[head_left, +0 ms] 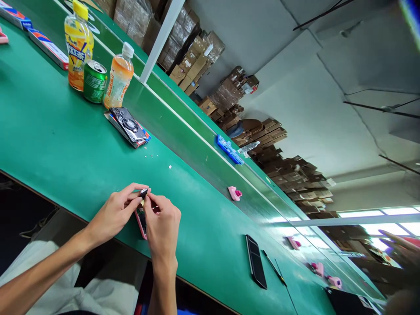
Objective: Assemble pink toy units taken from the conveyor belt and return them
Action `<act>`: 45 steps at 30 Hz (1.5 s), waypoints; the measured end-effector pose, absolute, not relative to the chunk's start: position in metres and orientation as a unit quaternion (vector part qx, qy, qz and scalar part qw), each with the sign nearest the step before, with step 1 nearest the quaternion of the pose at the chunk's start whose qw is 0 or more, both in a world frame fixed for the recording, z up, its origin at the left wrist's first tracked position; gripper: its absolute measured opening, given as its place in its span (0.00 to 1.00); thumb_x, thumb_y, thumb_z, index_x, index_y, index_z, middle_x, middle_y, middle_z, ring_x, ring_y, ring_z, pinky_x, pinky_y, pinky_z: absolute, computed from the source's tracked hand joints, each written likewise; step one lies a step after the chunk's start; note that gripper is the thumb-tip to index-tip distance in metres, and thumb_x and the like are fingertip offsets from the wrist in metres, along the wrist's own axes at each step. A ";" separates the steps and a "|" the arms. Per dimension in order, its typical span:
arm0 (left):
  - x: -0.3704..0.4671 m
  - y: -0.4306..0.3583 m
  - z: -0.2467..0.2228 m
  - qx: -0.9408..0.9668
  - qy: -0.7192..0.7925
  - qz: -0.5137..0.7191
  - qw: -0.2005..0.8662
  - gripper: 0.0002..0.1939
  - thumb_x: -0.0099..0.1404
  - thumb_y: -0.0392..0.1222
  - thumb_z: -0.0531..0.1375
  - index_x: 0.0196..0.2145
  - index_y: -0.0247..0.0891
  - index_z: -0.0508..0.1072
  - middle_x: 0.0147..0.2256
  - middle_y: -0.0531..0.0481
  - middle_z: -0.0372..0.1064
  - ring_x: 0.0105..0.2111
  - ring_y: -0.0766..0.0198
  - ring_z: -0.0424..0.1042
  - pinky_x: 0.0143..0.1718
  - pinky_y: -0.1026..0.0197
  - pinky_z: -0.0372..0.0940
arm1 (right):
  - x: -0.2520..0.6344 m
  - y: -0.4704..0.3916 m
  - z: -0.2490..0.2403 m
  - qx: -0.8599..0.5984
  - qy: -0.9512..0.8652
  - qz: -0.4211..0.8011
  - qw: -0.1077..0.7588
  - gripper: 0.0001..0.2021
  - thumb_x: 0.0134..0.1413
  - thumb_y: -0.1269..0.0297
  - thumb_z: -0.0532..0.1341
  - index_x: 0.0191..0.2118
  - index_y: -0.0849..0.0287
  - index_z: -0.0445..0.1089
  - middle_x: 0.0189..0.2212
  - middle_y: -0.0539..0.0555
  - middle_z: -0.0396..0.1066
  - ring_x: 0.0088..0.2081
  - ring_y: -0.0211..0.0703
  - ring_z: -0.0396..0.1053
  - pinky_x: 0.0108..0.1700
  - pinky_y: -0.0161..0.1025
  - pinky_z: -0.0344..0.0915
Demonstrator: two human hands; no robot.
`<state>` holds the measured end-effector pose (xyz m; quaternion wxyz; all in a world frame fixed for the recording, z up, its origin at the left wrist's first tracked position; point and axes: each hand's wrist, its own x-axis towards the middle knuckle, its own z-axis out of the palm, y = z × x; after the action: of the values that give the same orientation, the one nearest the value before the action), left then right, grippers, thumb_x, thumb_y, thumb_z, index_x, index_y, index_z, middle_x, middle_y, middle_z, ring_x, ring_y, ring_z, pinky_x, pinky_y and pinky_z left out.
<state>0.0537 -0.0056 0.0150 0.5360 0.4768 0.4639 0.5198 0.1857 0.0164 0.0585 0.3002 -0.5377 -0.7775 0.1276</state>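
Observation:
Near the table's front edge my two hands meet over a small pink-rimmed device, which is partly hidden behind my right hand. My left hand pinches a small black piece between thumb and fingers. The fingertips of my right hand close on the same black piece from the other side. What exactly the piece is cannot be made out. A bit of pale yellow shows just under it.
A phone lies on a flat box beyond my hands. Bottles and a green can stand at the back left. To the right are a black phone-like slab, a screwdriver and pink pieces on the green conveyor.

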 end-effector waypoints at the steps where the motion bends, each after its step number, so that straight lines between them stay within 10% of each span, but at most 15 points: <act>1: 0.054 -0.006 0.016 0.481 0.465 0.520 0.531 0.17 0.74 0.51 0.54 0.55 0.42 0.70 0.45 0.51 0.81 0.44 0.57 0.79 0.43 0.63 0.69 | 0.185 0.016 0.058 -0.540 -0.777 0.122 0.301 0.12 0.66 0.64 0.59 0.35 0.54 0.79 0.28 0.49 0.78 0.26 0.39 0.71 0.32 0.38 0.63; 17: 0.057 0.004 0.019 0.318 0.435 0.600 0.591 0.22 0.65 0.53 0.61 0.51 0.38 0.69 0.46 0.42 0.80 0.47 0.52 0.80 0.49 0.56 0.73 | 0.179 0.014 0.045 -0.554 -0.733 0.064 0.390 0.08 0.65 0.66 0.58 0.36 0.59 0.74 0.29 0.51 0.76 0.28 0.39 0.72 0.33 0.36 0.67; 25: 0.055 0.007 0.016 0.307 0.423 0.585 0.620 0.29 0.61 0.56 0.63 0.53 0.36 0.68 0.42 0.41 0.81 0.45 0.49 0.81 0.48 0.52 0.74 | 0.187 0.003 0.047 -0.419 -0.866 0.007 0.273 0.16 0.71 0.68 0.53 0.59 0.57 0.68 0.46 0.59 0.76 0.46 0.46 0.75 0.48 0.44 0.72; 37: 0.057 0.009 0.014 0.254 0.382 0.600 0.655 0.22 0.62 0.48 0.64 0.49 0.34 0.69 0.40 0.43 0.81 0.41 0.53 0.82 0.49 0.51 0.77 | 0.205 0.016 0.051 -0.475 -0.790 0.106 0.371 0.09 0.69 0.69 0.55 0.40 0.56 0.72 0.35 0.51 0.75 0.35 0.38 0.73 0.37 0.36 0.68; 45: 0.057 0.006 0.011 0.292 0.390 0.607 0.628 0.19 0.66 0.47 0.62 0.51 0.35 0.69 0.44 0.43 0.81 0.42 0.55 0.81 0.48 0.54 0.76 | 0.190 0.012 0.053 -0.489 -0.826 0.081 0.269 0.12 0.69 0.68 0.56 0.45 0.55 0.78 0.40 0.54 0.77 0.39 0.41 0.74 0.44 0.40 0.68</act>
<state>0.0569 0.0063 0.0110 0.6278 0.2922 0.3903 0.6068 0.1902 0.0122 0.0529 0.2686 -0.4886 -0.8262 0.0812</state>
